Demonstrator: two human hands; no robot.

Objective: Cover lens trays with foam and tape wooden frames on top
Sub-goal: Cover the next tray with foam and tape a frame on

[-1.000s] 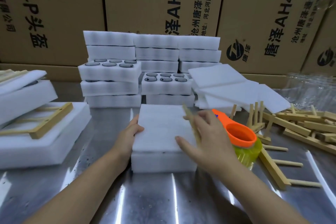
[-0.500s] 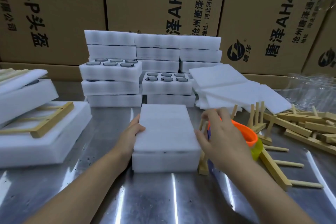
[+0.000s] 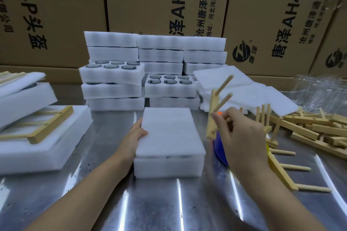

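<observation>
A white foam sheet [image 3: 169, 129] lies on a lens tray [image 3: 169, 166] at the middle of the steel table. My left hand [image 3: 134, 137] rests against the left edge of this stack. My right hand [image 3: 241, 137] holds a wooden frame piece [image 3: 213, 110] upright just right of the stack, its two pegs pointing up and right. A blue and orange tape dispenser [image 3: 219, 151] sits mostly hidden behind that hand. Open trays with dark lenses [image 3: 169, 80] stand behind.
Stacked foam trays [image 3: 155, 52] line the back, with loose foam sheets [image 3: 244, 93] to their right. A pile of wooden frames [image 3: 315, 129] covers the right side. Finished trays with a taped frame [image 3: 47, 125] sit at left. Cardboard boxes [image 3: 169, 5] wall the rear.
My right hand moved off the foam to the right and has lifted the wooden frame piece upright beside the stack. My left hand stayed against the stack's left edge.
</observation>
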